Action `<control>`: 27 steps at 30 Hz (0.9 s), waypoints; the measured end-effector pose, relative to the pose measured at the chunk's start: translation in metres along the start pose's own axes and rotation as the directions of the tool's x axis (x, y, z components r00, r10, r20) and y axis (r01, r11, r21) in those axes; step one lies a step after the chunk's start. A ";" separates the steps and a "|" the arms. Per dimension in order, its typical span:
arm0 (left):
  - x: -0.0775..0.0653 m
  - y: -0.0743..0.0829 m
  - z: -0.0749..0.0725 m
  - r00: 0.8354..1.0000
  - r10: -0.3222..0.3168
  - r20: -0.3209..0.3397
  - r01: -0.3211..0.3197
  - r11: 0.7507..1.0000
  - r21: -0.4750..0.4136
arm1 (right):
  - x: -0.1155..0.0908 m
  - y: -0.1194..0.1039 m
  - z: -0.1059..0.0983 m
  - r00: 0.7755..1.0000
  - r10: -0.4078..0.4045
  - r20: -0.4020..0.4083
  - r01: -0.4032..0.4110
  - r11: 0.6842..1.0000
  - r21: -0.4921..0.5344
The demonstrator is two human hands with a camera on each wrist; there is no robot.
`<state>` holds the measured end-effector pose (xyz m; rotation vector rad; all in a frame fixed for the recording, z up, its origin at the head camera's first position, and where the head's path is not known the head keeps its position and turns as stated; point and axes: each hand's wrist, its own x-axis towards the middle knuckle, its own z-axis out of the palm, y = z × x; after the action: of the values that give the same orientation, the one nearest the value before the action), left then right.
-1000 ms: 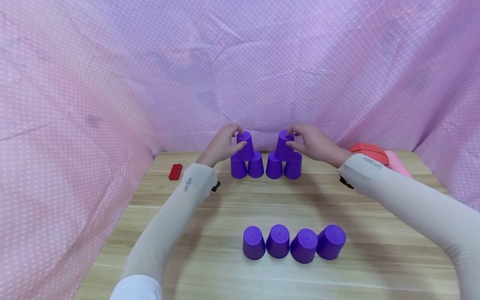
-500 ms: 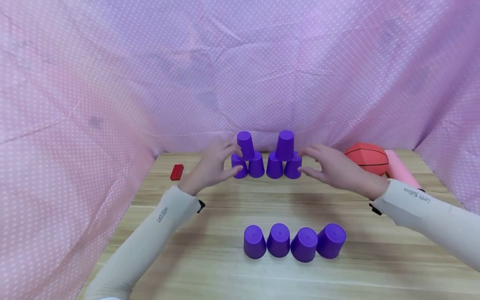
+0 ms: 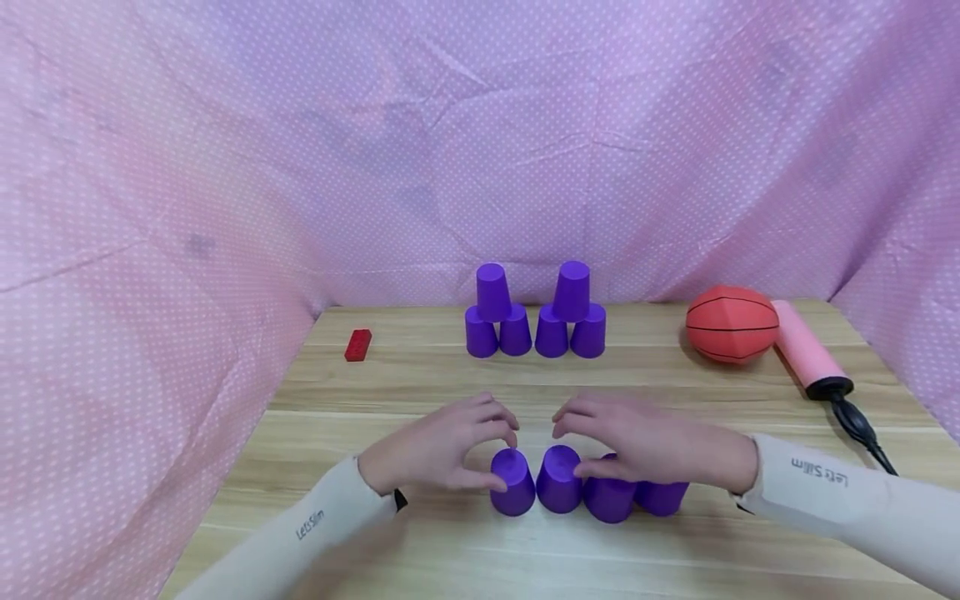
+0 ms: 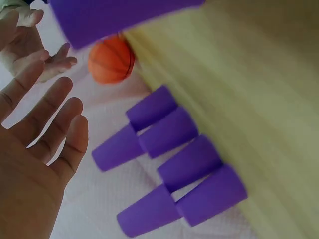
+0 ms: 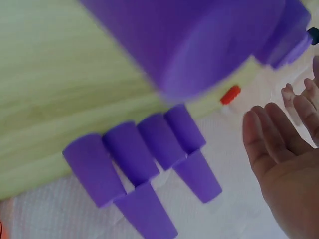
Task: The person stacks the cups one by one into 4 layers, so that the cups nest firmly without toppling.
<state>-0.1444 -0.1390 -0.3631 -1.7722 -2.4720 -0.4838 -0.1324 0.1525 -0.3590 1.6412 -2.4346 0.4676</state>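
Note:
Several upside-down purple cups stand in a row near the front of the table, among them a left-end cup [image 3: 513, 483] and a second cup [image 3: 559, 480]. Around the left-end cup hovers my left hand [image 3: 450, 442], its fingers loosely bent and holding nothing. My right hand [image 3: 637, 437] hangs over the other cups and partly hides the two at the right; the right wrist view shows its fingers [image 5: 274, 129] apart from the cups. Farther back are two small pyramids, each with one cup on two: a left top cup [image 3: 492, 293] and a right top cup [image 3: 572, 292].
A red toy brick [image 3: 358, 345] lies at the back left. At the back right sit an orange-red ball [image 3: 732, 325] with black lines and a pink cylinder [image 3: 808, 346] with a black end and cord. Pink dotted cloth [image 3: 480, 150] hangs behind the wooden table [image 3: 420, 392].
Both hands have let go of the pyramids' top cups and come back toward the front row. The pyramids stay standing, and the ball and pink cylinder are now uncovered.

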 end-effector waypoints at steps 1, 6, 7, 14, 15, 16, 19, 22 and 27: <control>-0.001 0.001 0.002 1.000 0.001 0.006 -0.001 1.000 -0.002 | 0.000 -0.002 0.003 1.000 -0.004 0.011 0.004 1.000 -0.003; -0.004 0.004 0.009 1.000 -0.014 0.007 0.014 1.000 -0.014 | 0.001 -0.007 0.012 0.999 -0.031 0.031 0.032 0.999 -0.020; -0.004 0.004 0.010 1.000 -0.018 0.010 0.018 1.000 -0.015 | 0.001 -0.008 0.013 0.999 -0.035 0.033 0.036 0.999 -0.021; -0.004 0.008 0.010 0.997 -0.045 0.060 0.047 0.998 -0.032 | 0.002 -0.010 0.016 0.998 -0.033 0.055 0.034 0.999 -0.005; -0.005 0.008 0.010 0.997 -0.047 0.061 0.049 0.998 -0.033 | 0.002 -0.010 0.016 0.998 -0.032 0.056 0.032 0.999 -0.003; -0.005 0.008 0.010 0.997 -0.047 0.061 0.049 0.998 -0.034 | 0.002 -0.010 0.016 0.998 -0.030 0.057 0.030 1.000 -0.003; -0.005 0.009 0.011 0.997 -0.051 0.058 0.053 0.998 -0.037 | 0.002 -0.011 0.016 0.998 -0.025 0.060 0.025 1.000 0.000; -0.006 0.009 0.012 0.997 -0.052 0.054 0.054 0.998 -0.038 | 0.002 -0.011 0.016 0.998 -0.021 0.063 0.020 1.000 0.006; -0.008 0.008 0.016 0.998 -0.046 0.041 0.047 0.998 -0.037 | 0.003 -0.010 0.018 0.998 -0.014 0.063 0.013 1.000 0.009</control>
<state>-0.1326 -0.1391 -0.3781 -1.7585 -2.5530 -0.5075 -0.1231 0.1403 -0.3733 1.7000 -2.4682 0.4318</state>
